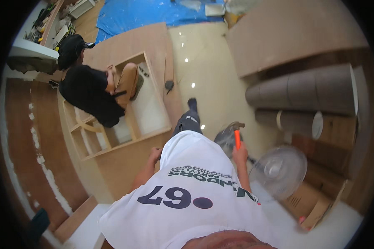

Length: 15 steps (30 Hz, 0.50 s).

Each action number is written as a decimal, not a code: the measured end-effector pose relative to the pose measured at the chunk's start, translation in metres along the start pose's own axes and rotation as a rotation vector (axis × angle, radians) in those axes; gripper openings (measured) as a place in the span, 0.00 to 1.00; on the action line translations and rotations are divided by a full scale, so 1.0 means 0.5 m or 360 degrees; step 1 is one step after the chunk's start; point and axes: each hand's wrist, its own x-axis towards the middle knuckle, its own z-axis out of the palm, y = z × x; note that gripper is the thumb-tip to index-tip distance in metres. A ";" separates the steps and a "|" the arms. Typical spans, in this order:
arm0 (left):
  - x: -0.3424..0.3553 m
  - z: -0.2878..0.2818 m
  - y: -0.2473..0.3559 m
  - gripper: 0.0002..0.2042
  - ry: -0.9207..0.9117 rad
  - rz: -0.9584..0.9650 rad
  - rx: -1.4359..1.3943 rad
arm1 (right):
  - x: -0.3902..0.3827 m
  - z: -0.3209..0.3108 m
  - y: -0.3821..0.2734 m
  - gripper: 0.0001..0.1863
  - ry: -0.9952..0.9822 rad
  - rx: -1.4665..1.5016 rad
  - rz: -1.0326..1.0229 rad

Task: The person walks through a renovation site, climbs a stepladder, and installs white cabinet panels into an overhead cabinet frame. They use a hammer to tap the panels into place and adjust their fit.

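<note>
My right hand (239,155) is closed round the orange handle of a hammer (237,137), whose metal head points up and away from me. My left hand (155,155) hangs beside my white shirt with its fingers curled; what they hold, if anything, is hidden. Left of it lies a wooden frame (151,133) with several compartments, set on plywood sheets. A person (89,85) in a black cap and black top sits in the frame, with one arm over a bent knee.
An electric fan (278,172) stands close to my right arm. Beyond it are dark brown rolls (299,91), cardboard (316,203) and a large brown board (295,37). A tape measure (169,85) lies on the plywood (151,39). Blue sheeting (133,16) covers the far floor.
</note>
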 end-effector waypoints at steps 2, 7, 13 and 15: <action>0.140 0.014 0.078 0.18 0.0137 -0.0004 0.0032 | 0.125 0.019 -0.057 0.16 -0.0037 -0.0085 -0.0141; 0.281 0.057 0.452 0.19 0.0657 0.0566 -0.0302 | 0.432 -0.001 -0.244 0.14 -0.0503 -0.0416 -0.0641; 0.267 0.082 0.773 0.18 0.0829 0.0409 -0.0472 | 0.691 -0.031 -0.539 0.14 -0.1012 -0.1014 -0.1378; 0.323 0.121 0.820 0.19 0.0838 0.0305 -0.0493 | 0.798 0.036 -0.571 0.15 -0.1242 -0.1068 -0.1446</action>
